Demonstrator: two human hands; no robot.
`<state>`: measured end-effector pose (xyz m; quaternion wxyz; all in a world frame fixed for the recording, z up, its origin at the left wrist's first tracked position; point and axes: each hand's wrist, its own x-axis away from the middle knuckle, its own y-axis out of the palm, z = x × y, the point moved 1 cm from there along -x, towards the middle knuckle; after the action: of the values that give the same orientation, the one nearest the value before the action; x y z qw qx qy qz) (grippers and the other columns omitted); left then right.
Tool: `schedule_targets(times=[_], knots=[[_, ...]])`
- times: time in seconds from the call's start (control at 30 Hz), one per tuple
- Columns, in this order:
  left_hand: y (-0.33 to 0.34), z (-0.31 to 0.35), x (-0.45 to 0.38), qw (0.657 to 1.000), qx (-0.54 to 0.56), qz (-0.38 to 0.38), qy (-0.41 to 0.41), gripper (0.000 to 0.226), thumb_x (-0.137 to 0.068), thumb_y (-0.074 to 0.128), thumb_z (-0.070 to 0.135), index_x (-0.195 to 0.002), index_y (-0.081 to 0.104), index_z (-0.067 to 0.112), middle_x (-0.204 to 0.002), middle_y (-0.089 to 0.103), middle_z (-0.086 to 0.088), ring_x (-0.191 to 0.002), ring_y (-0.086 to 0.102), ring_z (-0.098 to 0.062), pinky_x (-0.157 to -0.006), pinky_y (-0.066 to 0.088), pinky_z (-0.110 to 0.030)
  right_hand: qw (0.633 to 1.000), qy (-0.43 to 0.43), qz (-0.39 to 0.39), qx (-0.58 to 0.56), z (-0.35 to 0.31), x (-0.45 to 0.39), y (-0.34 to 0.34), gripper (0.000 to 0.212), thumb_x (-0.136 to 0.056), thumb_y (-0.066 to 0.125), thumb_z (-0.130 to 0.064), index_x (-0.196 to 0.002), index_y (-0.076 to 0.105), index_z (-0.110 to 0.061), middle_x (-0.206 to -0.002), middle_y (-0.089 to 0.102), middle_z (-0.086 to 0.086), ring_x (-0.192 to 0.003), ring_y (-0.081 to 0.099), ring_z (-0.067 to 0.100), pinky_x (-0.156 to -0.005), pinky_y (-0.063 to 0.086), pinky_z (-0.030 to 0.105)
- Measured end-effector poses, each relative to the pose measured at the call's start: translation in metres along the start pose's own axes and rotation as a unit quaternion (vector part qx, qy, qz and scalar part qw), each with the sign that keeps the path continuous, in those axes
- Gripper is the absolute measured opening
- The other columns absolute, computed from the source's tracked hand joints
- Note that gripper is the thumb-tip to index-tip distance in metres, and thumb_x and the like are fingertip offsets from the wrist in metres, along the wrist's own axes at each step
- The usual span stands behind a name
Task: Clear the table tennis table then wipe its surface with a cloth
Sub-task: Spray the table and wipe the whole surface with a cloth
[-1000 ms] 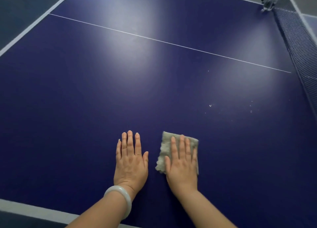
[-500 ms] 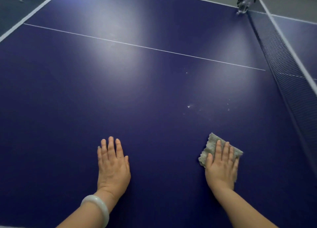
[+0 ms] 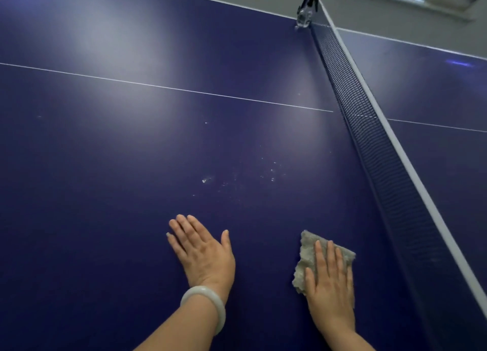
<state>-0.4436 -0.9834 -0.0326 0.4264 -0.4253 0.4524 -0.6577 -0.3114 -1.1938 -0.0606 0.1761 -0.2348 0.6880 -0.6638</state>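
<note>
The right hand [image 3: 330, 279] lies flat on a small grey cloth [image 3: 305, 255], fingers straight and close together, the palm pressing the rag down onto the dark blue table tennis table [image 3: 105, 192]; that flat spread looks chosen to put even weight on the cloth so it drags dirt along instead of skating over it. The cloth sits in the near right part of this half of the table, near the net [image 3: 369, 129] but apart from it. The left hand [image 3: 201, 250] rests palm down on the bare surface well to the left of the cloth, fingers straight and together with the thumb out, holding nothing; it seems to serve as a prop for a person leaning over the table. A pale bangle [image 3: 204, 306] circles that wrist. Nothing loose stands on the visible surface, so the clearing step appears done and the wiping is in hand. A scatter of pale specks and smudges [image 3: 245, 178] lies farther out, between the hands and the white centre line [image 3: 168, 88], not yet under the cloth; that patch is probably where the rag needs to go. The net post clamp [image 3: 305, 7] stands at the far edge.
</note>
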Motion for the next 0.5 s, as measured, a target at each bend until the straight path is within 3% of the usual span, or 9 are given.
schedule_targets(times=[0.13,0.2,0.23,0.27,0.33,0.4,0.43,0.5], knots=[[0.015,0.0,-0.002,0.999,-0.031,0.023,-0.009,0.083,-0.092,0.016,0.052,-0.149,0.008,-0.008,-0.158,0.009,-0.028,-0.148,0.0,-0.039,-0.12,0.001,-0.053,0.99,0.137,-0.026,-0.002,0.026,-0.063,-0.017,0.063,-0.098,0.009,-0.05,-0.153,-0.009,-0.025,-0.162,-0.008,0.005,-0.15,-0.009,0.02,-0.121,-0.004,0.044],[0.017,0.0,-0.002,0.998,-0.046,0.026,-0.021,0.084,-0.091,0.014,0.052,-0.15,0.008,-0.007,-0.158,0.009,-0.027,-0.148,-0.001,-0.038,-0.12,0.0,-0.051,0.977,0.21,-0.036,-0.025,0.011,-0.093,-0.025,0.064,-0.1,0.015,-0.046,-0.154,-0.009,-0.022,-0.162,-0.012,0.008,-0.149,-0.012,0.024,-0.121,-0.005,0.047],[0.017,0.001,-0.002,0.998,-0.056,0.029,-0.026,0.083,-0.091,0.014,0.052,-0.15,0.008,-0.007,-0.158,0.009,-0.026,-0.148,-0.001,-0.038,-0.121,-0.001,-0.051,0.977,0.206,-0.046,-0.036,-0.003,-0.103,-0.026,0.065,-0.1,0.017,-0.045,-0.155,-0.009,-0.02,-0.162,-0.013,0.009,-0.149,-0.013,0.025,-0.12,-0.006,0.047],[0.017,0.002,-0.002,0.997,-0.062,0.032,-0.027,0.083,-0.091,0.013,0.052,-0.15,0.009,-0.007,-0.158,0.009,-0.026,-0.148,-0.001,-0.037,-0.121,-0.001,-0.05,0.985,0.158,-0.051,-0.042,-0.018,-0.109,-0.025,0.065,-0.1,0.016,-0.045,-0.155,-0.008,-0.02,-0.161,-0.014,0.009,-0.149,-0.014,0.025,-0.12,-0.009,0.047],[0.016,0.002,-0.001,0.996,-0.066,0.048,-0.023,0.083,-0.091,0.016,0.052,-0.15,0.011,-0.006,-0.158,0.01,-0.025,-0.148,0.0,-0.036,-0.121,0.0,-0.05,0.998,-0.025,-0.037,-0.043,-0.043,-0.103,-0.02,0.066,-0.097,0.012,-0.048,-0.155,-0.006,-0.021,-0.161,-0.014,0.006,-0.149,-0.016,0.022,-0.118,-0.013,0.045],[0.017,0.001,0.0,0.996,-0.069,0.057,-0.023,0.082,-0.092,0.019,0.052,-0.15,0.013,-0.005,-0.158,0.011,-0.024,-0.149,0.0,-0.035,-0.121,-0.001,-0.048,0.983,-0.172,-0.059,-0.037,-0.036,-0.091,-0.019,0.065,-0.096,0.011,-0.05,-0.154,-0.008,-0.027,-0.16,-0.018,-0.001,-0.147,-0.022,0.014,-0.118,-0.013,0.042],[0.016,0.002,0.0,0.996,-0.065,0.058,-0.029,0.081,-0.093,0.022,0.052,-0.151,0.014,-0.004,-0.159,0.012,-0.023,-0.149,0.0,-0.034,-0.121,-0.001,-0.047,0.977,-0.2,-0.066,-0.036,-0.019,-0.089,-0.019,0.064,-0.097,0.012,-0.05,-0.154,-0.009,-0.029,-0.16,-0.02,-0.004,-0.146,-0.024,0.011,-0.118,-0.013,0.041],[0.014,0.003,-0.002,0.996,-0.039,0.063,-0.048,0.076,-0.096,0.032,0.048,-0.15,0.017,-0.003,-0.159,0.013,-0.022,-0.149,0.001,-0.032,-0.121,-0.003,-0.046,0.985,-0.161,-0.051,-0.028,0.021,-0.089,-0.018,0.064,-0.097,0.013,-0.052,-0.154,-0.006,-0.03,-0.162,-0.015,-0.005,-0.147,-0.02,0.011,-0.119,-0.01,0.041]])
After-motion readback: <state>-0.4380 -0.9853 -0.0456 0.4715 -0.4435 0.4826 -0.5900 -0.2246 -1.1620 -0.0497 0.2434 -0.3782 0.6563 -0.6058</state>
